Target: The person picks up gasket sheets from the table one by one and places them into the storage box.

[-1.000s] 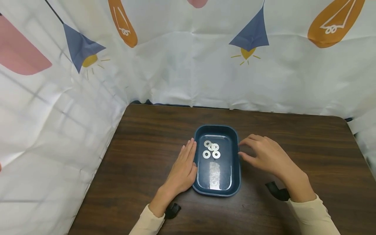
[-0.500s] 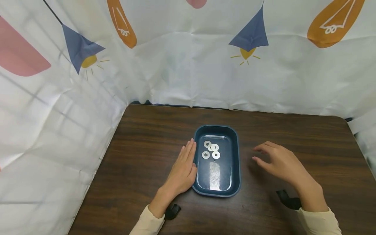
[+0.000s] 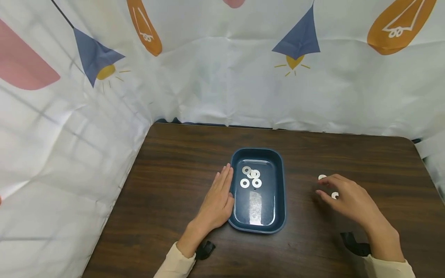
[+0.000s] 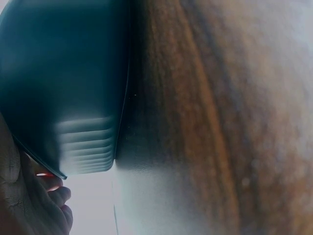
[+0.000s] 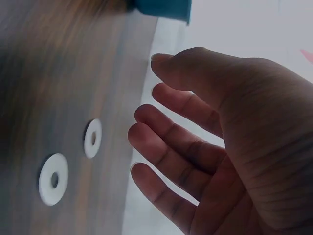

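Dark wooden table [image 3: 180, 162]: two washers [image 5: 54, 178] lie just beneath, seemingly untouched by, right hand's [image 3: 351, 199] loosely spread fingers [image 5: 171, 147]

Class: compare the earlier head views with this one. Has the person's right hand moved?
Yes. The right hand has moved right, away from the dark blue plastic tray, to two white washers on the table.

A dark wooden table [image 3: 180, 162] stands against a creased white cloth backdrop [image 3: 215, 77] printed with blue, orange and pink shapes, which wraps around the far and left sides.
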`<state>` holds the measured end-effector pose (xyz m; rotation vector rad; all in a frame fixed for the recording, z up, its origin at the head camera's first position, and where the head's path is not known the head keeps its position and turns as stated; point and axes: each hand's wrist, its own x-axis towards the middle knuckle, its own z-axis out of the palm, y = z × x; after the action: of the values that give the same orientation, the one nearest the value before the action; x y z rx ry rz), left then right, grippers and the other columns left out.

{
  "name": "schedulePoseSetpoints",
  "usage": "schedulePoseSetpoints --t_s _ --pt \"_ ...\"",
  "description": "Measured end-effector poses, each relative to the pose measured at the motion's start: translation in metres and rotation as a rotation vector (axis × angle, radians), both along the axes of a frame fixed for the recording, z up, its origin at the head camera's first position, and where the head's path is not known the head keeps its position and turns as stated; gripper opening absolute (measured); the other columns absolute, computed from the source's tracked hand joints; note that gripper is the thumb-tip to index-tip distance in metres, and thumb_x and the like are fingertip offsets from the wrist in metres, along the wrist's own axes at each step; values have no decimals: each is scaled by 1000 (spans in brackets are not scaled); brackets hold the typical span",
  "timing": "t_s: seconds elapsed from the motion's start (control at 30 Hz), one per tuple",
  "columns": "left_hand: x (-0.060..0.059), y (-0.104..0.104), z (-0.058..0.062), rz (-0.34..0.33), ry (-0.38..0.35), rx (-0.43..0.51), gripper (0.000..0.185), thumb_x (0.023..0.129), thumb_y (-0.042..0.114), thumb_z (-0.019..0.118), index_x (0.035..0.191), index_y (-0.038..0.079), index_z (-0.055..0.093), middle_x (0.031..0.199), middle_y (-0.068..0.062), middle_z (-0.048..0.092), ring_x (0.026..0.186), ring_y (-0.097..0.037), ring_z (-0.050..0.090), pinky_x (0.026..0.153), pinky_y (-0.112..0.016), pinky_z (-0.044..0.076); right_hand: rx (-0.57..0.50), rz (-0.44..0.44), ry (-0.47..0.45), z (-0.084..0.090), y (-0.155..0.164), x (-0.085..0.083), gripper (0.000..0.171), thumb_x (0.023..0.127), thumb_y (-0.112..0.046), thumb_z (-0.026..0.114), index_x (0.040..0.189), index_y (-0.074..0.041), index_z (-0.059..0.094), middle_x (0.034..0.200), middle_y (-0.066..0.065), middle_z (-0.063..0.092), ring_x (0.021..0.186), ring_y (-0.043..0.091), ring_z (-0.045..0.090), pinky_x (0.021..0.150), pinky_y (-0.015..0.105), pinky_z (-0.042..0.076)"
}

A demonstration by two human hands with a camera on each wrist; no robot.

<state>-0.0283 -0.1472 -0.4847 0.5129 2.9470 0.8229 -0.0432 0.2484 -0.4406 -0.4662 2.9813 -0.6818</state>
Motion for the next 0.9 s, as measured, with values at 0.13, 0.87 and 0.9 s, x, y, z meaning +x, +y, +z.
schedulePoseSetpoints --t_s 0.13,0.87,0.9 --pt "0 0 0 -2 3 1 78 103 18 49 171 13 13 182 -1 8 169 -21 12 136 -50 19 -3 -14 12 -6 8 3 26 93 -23 80 117 -14 76 118 10 76 101 35 75 77 58 60" --pt "0 -2 -1 3 -27 -3 76 104 19 46 172 15 10 181 4 2 169 -16 7 138 -46 16 81 -133 -89 -31 43 14 36 91 -26 83 117 -3 74 112 21 73 96 38 71 71 60 57" --pt "0 -2 0 3 -28 -3 77 104 19 47 172 15 11 181 4 2 169 -16 7 138 -46 16 86 -136 -94 -31 44 14 37 90 -26 83 117 -2 74 111 21 72 95 37 71 70 59 57"
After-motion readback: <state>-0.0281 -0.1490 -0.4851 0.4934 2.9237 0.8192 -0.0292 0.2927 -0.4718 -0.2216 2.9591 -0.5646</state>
